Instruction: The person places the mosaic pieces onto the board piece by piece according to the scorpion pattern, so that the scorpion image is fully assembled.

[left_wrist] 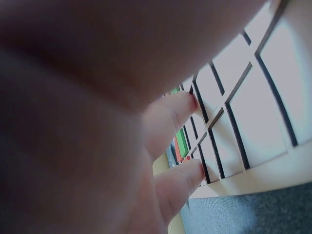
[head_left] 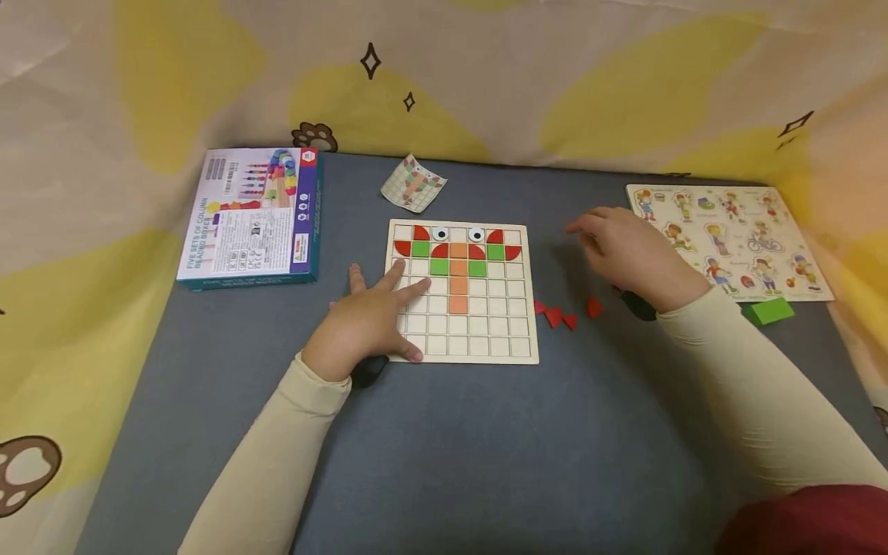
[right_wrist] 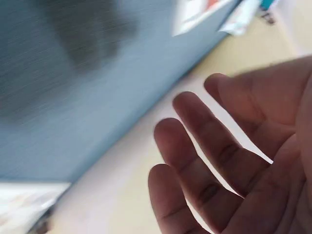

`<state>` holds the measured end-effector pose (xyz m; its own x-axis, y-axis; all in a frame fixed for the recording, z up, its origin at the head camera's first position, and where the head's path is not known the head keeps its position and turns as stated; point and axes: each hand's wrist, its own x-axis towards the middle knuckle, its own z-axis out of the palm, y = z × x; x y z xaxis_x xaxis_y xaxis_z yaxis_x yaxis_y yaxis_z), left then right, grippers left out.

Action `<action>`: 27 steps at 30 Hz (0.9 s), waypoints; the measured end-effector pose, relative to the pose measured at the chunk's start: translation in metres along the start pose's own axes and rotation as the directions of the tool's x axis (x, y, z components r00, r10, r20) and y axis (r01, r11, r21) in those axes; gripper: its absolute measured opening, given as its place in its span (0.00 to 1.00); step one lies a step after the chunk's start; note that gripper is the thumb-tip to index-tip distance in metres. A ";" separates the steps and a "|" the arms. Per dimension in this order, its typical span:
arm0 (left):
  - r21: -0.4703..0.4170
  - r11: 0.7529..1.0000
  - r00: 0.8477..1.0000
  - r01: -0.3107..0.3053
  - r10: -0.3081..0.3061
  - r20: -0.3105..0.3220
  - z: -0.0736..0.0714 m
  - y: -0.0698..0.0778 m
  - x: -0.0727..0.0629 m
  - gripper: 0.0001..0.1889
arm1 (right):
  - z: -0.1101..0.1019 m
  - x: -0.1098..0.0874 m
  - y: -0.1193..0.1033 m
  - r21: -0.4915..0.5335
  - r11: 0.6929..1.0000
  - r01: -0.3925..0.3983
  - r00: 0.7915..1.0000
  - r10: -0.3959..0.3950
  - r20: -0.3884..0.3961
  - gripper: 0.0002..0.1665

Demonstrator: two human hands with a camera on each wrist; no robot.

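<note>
A square wooden grid board (head_left: 499, 327) lies on the table, bearing red quarter-round, green square and orange square pieces and two googly-eye pieces (head_left: 441, 233). My left hand (head_left: 364, 320) rests on the board's left side with its fingers spread. In the left wrist view two fingertips touch the pale grid (left_wrist: 273, 117). To the right, my right hand (head_left: 627, 250) hovers above the table, holding nothing. Its fingers look loosely bent and apart in the right wrist view. Several small red pieces (head_left: 553, 317) lie beside the board's right edge, one of them nearer the right hand.
Behind the board lies a curled pattern card (head_left: 414, 183) showing a similar design. A boxed toy (head_left: 250, 220) occupies the back left. At the right is a wooden picture board (head_left: 745, 239), with green blocks (head_left: 772, 311) at its front edge. Patterned cloth (head_left: 486, 85) borders the table.
</note>
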<state>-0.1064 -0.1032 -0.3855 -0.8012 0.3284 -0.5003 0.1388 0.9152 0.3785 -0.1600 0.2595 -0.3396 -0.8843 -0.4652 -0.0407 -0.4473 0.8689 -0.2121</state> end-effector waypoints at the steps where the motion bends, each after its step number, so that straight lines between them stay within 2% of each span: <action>1: -0.001 1.000 1.000 0.001 -0.001 -0.001 0.000 -0.001 0.000 0.63 | 0.001 -0.008 0.008 -0.001 1.000 -0.028 0.999 0.028 0.015 0.18; 6: -0.006 1.000 1.000 -0.001 0.001 -0.007 -0.003 -0.001 -0.003 0.63 | 0.008 -0.042 0.042 0.009 0.991 -0.132 0.988 0.131 0.078 0.17; 10: -0.020 1.000 1.000 -0.008 0.008 -0.017 -0.004 -0.001 -0.004 0.62 | 0.016 -0.060 0.050 0.028 0.978 -0.208 0.973 0.205 0.103 0.15; 13: -0.024 1.000 1.000 -0.012 0.011 -0.021 -0.004 -0.001 -0.004 0.62 | 0.026 -0.067 0.051 0.033 0.980 -0.198 0.979 0.196 0.059 0.11; 16: -0.021 1.000 1.000 -0.016 0.016 -0.022 -0.004 -0.001 -0.004 0.62 | 0.035 -0.070 0.050 0.025 0.990 -0.141 0.989 0.142 -0.033 0.09; 20: -0.012 1.000 1.000 -0.014 0.014 -0.017 -0.004 0.000 -0.003 0.62 | 0.042 -0.071 0.048 0.024 0.996 -0.089 0.989 0.091 -0.115 0.08; 27: -0.011 1.000 1.000 -0.012 0.012 0.000 -0.003 0.002 -0.003 0.61 | 0.043 -0.071 0.045 0.007 0.997 -0.071 0.991 0.071 -0.118 0.07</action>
<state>-0.1055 -0.1030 -0.3805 -0.7996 0.3390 -0.4957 0.1419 0.9087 0.3925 -0.1114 0.3241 -0.3879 -0.9235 -0.3790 0.0593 -0.3826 0.8985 -0.2151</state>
